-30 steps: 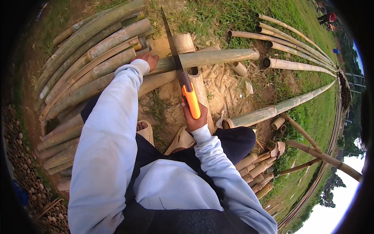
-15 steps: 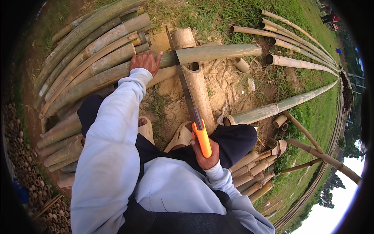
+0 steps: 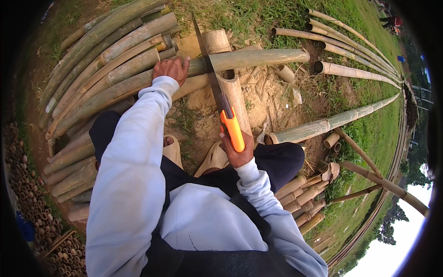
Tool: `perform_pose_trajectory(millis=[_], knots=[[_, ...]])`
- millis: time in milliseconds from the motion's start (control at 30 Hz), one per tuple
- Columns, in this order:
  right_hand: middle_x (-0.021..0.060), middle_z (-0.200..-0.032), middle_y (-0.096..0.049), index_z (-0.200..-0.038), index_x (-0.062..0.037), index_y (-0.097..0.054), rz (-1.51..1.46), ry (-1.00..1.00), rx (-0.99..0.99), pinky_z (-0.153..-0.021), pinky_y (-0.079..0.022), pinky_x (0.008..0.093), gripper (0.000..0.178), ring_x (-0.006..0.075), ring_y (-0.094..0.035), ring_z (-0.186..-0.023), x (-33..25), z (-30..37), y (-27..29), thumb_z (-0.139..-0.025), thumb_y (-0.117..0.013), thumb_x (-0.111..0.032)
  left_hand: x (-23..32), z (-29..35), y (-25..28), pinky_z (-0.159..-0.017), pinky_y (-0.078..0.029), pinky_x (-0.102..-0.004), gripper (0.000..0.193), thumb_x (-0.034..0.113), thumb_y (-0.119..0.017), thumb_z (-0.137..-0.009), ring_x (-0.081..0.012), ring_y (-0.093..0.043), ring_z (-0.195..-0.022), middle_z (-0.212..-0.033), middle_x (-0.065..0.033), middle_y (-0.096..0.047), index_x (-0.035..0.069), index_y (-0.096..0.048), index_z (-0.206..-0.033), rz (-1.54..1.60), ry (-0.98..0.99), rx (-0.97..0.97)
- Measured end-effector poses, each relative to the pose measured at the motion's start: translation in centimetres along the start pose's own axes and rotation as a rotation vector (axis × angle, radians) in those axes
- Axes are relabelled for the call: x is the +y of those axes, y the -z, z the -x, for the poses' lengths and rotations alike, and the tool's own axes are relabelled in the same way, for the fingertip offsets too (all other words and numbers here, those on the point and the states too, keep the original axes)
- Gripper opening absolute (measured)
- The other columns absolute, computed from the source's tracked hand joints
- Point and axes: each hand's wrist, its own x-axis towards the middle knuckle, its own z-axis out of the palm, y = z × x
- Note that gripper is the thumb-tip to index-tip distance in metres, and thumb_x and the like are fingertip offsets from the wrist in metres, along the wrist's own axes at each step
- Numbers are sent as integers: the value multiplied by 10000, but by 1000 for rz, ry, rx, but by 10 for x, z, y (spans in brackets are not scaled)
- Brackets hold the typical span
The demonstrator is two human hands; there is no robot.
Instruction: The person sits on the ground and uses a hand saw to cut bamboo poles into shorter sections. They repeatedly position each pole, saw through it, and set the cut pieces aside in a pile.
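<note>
My right hand [image 3: 241,152] is wrapped round the orange handle of a handsaw [image 3: 213,83]. The saw's long dark blade lies across a green bamboo pole [image 3: 258,60], with its tip reaching past the far side. To the left of the blade, my left hand [image 3: 170,70] grips the same pole from above, thumb pointing toward the saw. Under the pole is a thick, pale bamboo piece [image 3: 234,101] that runs toward me, with a notched opening near the crossing. Whether the blade has entered the pole cannot be made out.
Long bamboo poles [image 3: 115,51] are stacked at the left. More poles [image 3: 355,74] lie on the grass at right, and cut lengths [image 3: 302,198] are piled beside my right knee. Sawdust [image 3: 258,99] covers the ground ahead of my sandals [image 3: 214,159]. Many short rings [image 3: 27,194] lie far left.
My right hand has pushed the saw forward, away from me, so more blade shows beyond the pole. My left hand stays on the pole, almost unmoved.
</note>
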Motion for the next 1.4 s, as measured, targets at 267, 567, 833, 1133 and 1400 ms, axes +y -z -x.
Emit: perform_pose_trajectory(millis=[267, 567, 833, 1133, 1400], knots=[[105, -654, -609, -1070, 30, -715, 106, -14, 19, -578, -488, 319, 191, 185, -590, -555, -16, 79, 36, -899, -719, -54, -9, 7, -24, -899, -531, -471, 522, 471, -399, -1059, -365, -720, -916, -921, -188, -753, 83, -742, -993, 1, -4, 114], [63, -633, -556, -879, 28, -621, -21, -7, 12, -564, -442, 329, 209, 151, -503, -558, 12, 12, -3, -928, -751, -128, -9, 2, -12, -901, -520, -482, 508, 461, -408, -1053, -379, -717, -912, -942, -211, -745, 79, -740, -1016, 16, -12, 52], [84, -650, -583, -1093, 35, -702, 169, -40, -35, -581, -472, 301, 205, 149, -540, -559, -17, 73, 39, -913, -724, -61, -1, 6, -15, -909, -524, -484, 529, 479, -402, -1049, -387, -718, -934, -949, -208, -749, 75, -742, -1011, 15, -2, 59], [83, -649, -557, -864, 27, -625, 81, -49, -24, -579, -446, 339, 205, 176, -504, -583, -15, 24, 9, -927, -741, -130, -8, 0, -5, -921, -512, -485, 506, 457, -402, -1046, -386, -715, -931, -953, -218, -743, 88, -744, -995, 28, 38, 12], [103, -674, -605, -1005, 41, -691, 87, -55, -2, -602, -477, 314, 142, 153, -551, -591, -12, 53, 31, -915, -714, -67, 0, 2, -13, -907, -529, -482, 530, 477, -381, -1047, -381, -723, -924, -942, -212, -751, 94, -747, -1028, 10, 14, 13]])
